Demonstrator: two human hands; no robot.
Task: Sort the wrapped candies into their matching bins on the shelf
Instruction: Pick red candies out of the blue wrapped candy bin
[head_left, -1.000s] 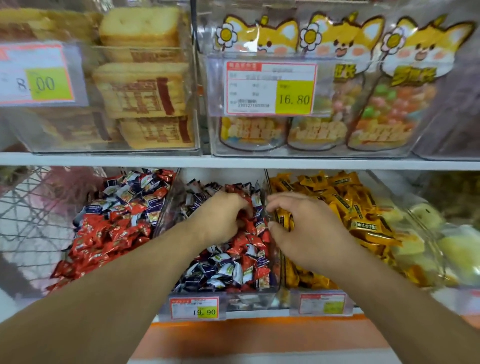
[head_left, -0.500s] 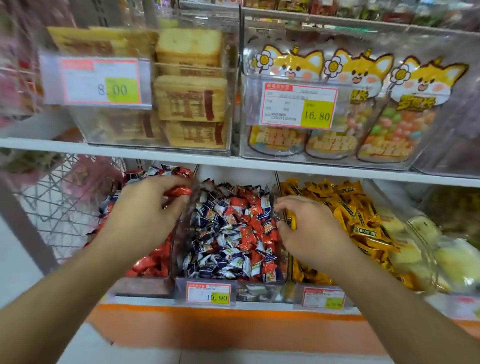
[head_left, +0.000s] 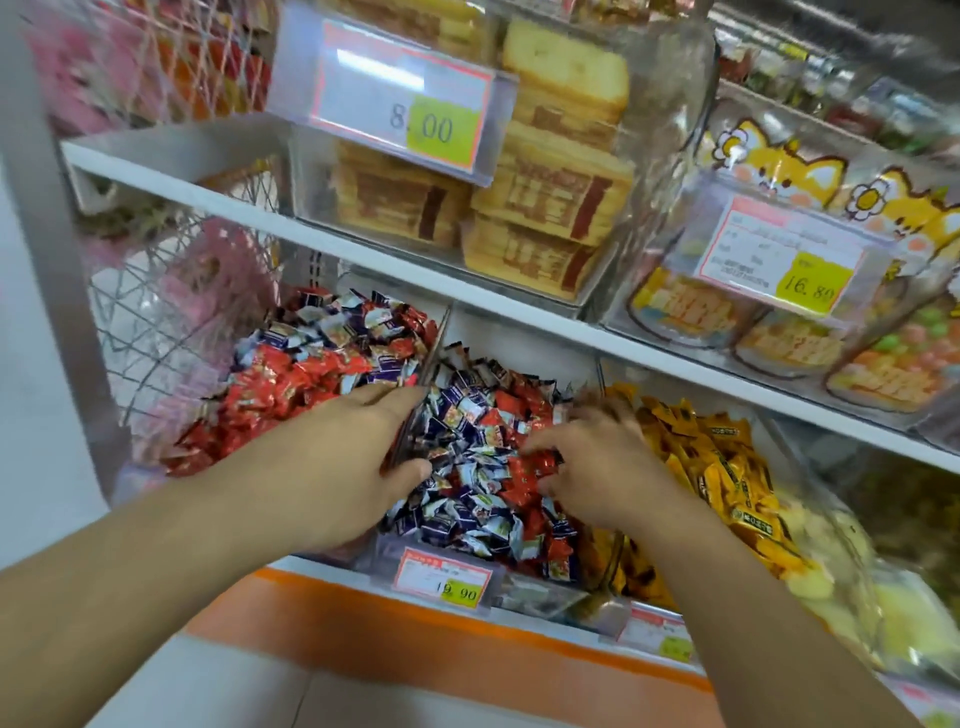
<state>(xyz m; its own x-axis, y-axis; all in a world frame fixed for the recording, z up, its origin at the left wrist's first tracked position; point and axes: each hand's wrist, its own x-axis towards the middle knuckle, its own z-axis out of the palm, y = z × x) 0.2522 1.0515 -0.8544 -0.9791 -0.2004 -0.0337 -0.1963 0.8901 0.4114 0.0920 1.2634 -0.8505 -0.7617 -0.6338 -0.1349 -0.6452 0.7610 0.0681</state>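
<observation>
Shelf level: your hands work at the lower shelf (head_left: 519, 306), where three clear bins sit side by side.
Left bin (head_left: 291, 395): you see mostly red wrapped candies with some blue-and-white ones mixed in toward the back.
Middle bin (head_left: 483, 467): you see a mix of blue-and-white and red candies; its price tag (head_left: 442, 578) reads 19.90.
Right bin (head_left: 711, 467): you see yellow wrapped candies only.
Left hand (head_left: 358, 462): your hand lies across the clear divider (head_left: 426, 384) between the left and middle bins, fingers extended and loosely together, thumb down by the middle bin's candies. It holds nothing that you can see.
Right hand (head_left: 597, 467): your hand sits in the middle bin near its right wall, fingers curled down into the pile beside a red candy (head_left: 535, 465). Motion blur hides the fingertips, so you cannot tell whether they pinch a piece.
Upper shelf: you see boxed cakes (head_left: 550, 208) tagged 8.00 and fox-print bags (head_left: 810, 291) tagged 16.80.
</observation>
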